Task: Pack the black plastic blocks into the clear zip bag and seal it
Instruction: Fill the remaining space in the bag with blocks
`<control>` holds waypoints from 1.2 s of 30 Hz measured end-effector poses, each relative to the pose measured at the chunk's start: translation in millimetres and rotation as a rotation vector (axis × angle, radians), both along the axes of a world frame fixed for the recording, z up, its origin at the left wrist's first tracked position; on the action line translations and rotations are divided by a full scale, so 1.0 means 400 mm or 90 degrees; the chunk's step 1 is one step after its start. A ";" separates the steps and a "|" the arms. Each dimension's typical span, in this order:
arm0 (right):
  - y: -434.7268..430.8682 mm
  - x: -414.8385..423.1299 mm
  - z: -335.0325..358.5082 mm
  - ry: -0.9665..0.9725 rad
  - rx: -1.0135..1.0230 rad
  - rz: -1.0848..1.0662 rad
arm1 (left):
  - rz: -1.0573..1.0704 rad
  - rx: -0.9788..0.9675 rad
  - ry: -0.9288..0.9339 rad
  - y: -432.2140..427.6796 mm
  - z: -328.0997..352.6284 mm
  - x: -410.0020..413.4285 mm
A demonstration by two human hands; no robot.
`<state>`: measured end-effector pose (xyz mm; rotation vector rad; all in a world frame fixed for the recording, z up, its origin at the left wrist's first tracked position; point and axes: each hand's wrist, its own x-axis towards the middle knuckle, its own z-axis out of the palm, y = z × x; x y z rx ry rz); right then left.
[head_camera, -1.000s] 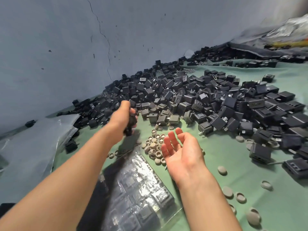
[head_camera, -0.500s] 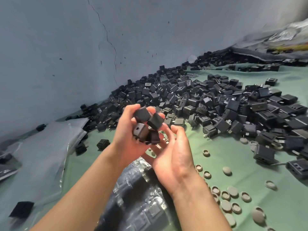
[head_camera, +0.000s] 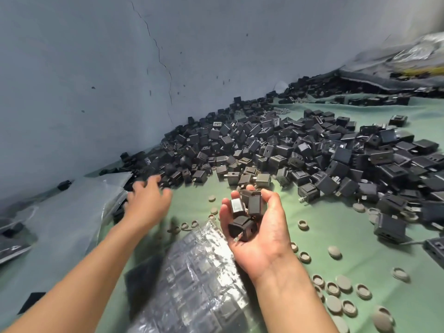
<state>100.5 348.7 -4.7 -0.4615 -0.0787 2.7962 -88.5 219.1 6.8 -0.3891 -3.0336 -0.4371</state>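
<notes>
**Right hand loaded, left hand at the pile edge**

Right hand (head_camera: 263, 239) palm up, fingers curled round a handful of blocks (head_camera: 249, 209), about five, stacked loosely in the cupped palm; it is held above the upper corner of the clear zip bag (head_camera: 199, 284). Bag lies on the green cloth (head_camera: 348, 236) between the forearms, with rows of dark blocks visible inside; whether its mouth is open, cannot tell. Left hand (head_camera: 147, 204) blurred, fingers spread wide, holding nothing visible, fingertips at the near-left edge of the pile of black blocks (head_camera: 300, 150). Pile runs along the grey wall (head_camera: 96, 68); grey round caps (head_camera: 342, 283) scattered right of the bag; plastic sheets (head_camera: 72, 212) just left of the left hand.
</notes>
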 end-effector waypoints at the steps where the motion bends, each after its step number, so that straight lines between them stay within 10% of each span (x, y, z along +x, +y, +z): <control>1: 0.002 0.001 0.004 -0.013 0.010 0.004 | 0.003 -0.094 -0.047 -0.030 -0.026 -0.026; 4: -0.006 0.004 0.016 -0.038 0.070 0.023 | -0.057 -0.132 -0.052 -0.086 -0.068 -0.057; 15: -0.140 0.042 0.041 -0.057 0.351 0.136 | 0.060 0.488 0.065 -0.466 -0.021 0.244; 36: -0.265 0.055 0.021 -0.063 0.328 0.145 | -0.139 0.241 0.025 -0.632 -0.130 0.445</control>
